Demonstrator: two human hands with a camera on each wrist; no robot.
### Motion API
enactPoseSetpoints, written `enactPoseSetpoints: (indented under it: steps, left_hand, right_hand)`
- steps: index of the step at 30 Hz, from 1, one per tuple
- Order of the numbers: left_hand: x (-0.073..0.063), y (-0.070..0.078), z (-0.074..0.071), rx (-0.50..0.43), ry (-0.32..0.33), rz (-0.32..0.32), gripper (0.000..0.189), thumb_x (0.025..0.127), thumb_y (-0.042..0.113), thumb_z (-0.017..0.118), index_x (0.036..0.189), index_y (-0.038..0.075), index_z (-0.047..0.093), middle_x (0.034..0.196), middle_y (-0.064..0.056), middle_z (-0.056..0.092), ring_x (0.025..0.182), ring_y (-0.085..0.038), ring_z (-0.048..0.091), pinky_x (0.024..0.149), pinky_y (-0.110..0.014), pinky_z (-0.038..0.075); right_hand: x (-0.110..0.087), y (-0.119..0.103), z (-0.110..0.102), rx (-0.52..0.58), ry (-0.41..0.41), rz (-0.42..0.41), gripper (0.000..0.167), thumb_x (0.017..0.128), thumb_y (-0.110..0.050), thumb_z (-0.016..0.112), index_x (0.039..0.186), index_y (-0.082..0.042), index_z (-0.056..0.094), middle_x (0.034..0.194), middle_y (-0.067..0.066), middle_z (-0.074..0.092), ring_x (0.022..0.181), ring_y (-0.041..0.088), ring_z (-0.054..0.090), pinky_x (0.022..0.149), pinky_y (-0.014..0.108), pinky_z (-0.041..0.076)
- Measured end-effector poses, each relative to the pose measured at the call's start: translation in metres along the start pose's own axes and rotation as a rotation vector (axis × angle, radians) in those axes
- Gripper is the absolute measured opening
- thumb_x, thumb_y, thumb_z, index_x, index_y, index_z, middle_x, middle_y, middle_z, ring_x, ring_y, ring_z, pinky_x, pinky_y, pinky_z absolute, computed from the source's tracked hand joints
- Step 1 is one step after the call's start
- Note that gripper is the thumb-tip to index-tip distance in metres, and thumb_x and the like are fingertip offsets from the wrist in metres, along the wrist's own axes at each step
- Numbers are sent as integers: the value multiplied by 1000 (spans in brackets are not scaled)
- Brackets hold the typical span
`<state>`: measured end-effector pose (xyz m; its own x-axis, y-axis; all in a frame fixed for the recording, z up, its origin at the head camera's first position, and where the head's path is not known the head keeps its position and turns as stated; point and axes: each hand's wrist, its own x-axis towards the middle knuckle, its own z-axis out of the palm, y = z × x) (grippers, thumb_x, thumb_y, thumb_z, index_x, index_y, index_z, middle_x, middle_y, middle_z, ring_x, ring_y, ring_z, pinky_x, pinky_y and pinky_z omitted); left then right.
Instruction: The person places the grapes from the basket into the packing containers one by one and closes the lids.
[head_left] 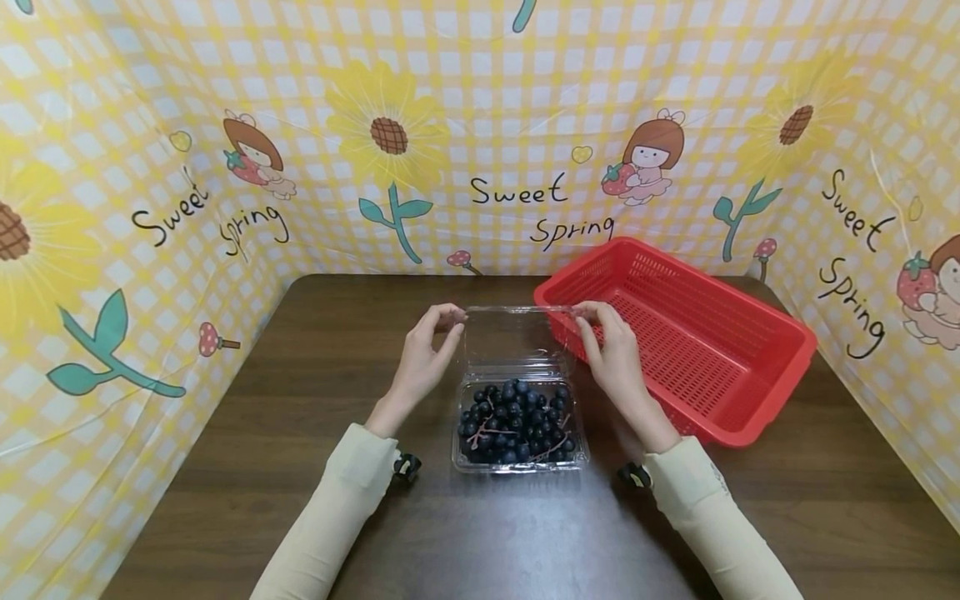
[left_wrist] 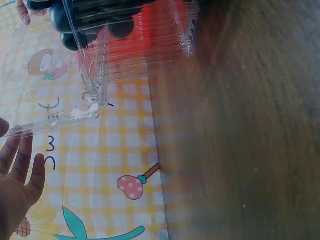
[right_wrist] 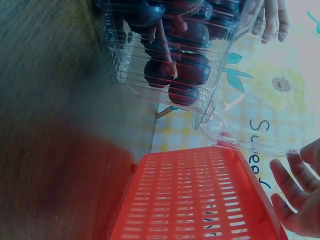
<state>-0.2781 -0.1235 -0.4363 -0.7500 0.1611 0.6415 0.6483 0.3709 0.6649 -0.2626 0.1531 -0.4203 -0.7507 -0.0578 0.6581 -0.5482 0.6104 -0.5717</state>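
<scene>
A clear plastic clamshell box (head_left: 457, 450) stands on the table, full of dark grapes (head_left: 513, 417) with thin reddish stems among them. Its hinged lid (head_left: 517, 337) is raised at the far side. My left hand (head_left: 426, 354) pinches the lid's upper left corner between thumb and fingers. At the upper right corner, my right hand (head_left: 617, 354) pinches the lid the same way. In the left wrist view the left fingers (left_wrist: 22, 155) lie at the lid's edge; the right wrist view has the right fingers (right_wrist: 295, 182) at the opposite edge.
A red perforated plastic basket (head_left: 738, 429) sits at an angle to the right, behind the right hand. The dark wooden table (head_left: 300, 375) is bordered by a yellow checked cloth (head_left: 465, 92) with printed flowers and lettering. A black strap (head_left: 407, 468) shows at the left wrist.
</scene>
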Motion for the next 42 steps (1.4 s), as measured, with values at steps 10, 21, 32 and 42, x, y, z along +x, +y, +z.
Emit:
enactPoseSetpoints:
  steps: [10, 21, 32, 42]
  left_hand:
    - [-3, 0, 0, 3, -13, -10, 17, 93, 10, 54, 110, 6, 54, 106, -9, 62, 98, -22, 58, 85, -48, 47]
    - [-4, 2, -1, 7, -9, 0, 17, 93, 10, 55, 111, 6, 55, 106, -9, 62, 97, -22, 59, 84, -48, 48]
    - [-6, 2, 0, -9, 11, 19, 16, 93, 9, 55, 109, 6, 55, 104, -8, 63, 95, -20, 59, 82, -44, 49]
    - [-7, 1, -1, 13, 6, 19, 17, 93, 10, 55, 110, 7, 54, 105, -7, 63, 95, -19, 59, 83, -38, 49]
  right_hand:
    - [-2, 1, 0, 9, 2, 1, 20, 90, -8, 60, 110, -6, 58, 101, 11, 63, 92, 23, 62, 81, 44, 53]
    - [-4, 1, -1, 15, 1, 2, 20, 90, -10, 60, 110, -6, 57, 101, 11, 63, 90, 22, 62, 79, 41, 54]
    - [-6, 0, -2, 29, 2, 11, 20, 90, -10, 60, 109, -7, 58, 102, 10, 63, 92, 22, 62, 80, 44, 54]
    - [-9, 0, -2, 38, 8, -5, 20, 90, -12, 60, 110, -7, 57, 102, 10, 62, 93, 23, 61, 81, 45, 53]
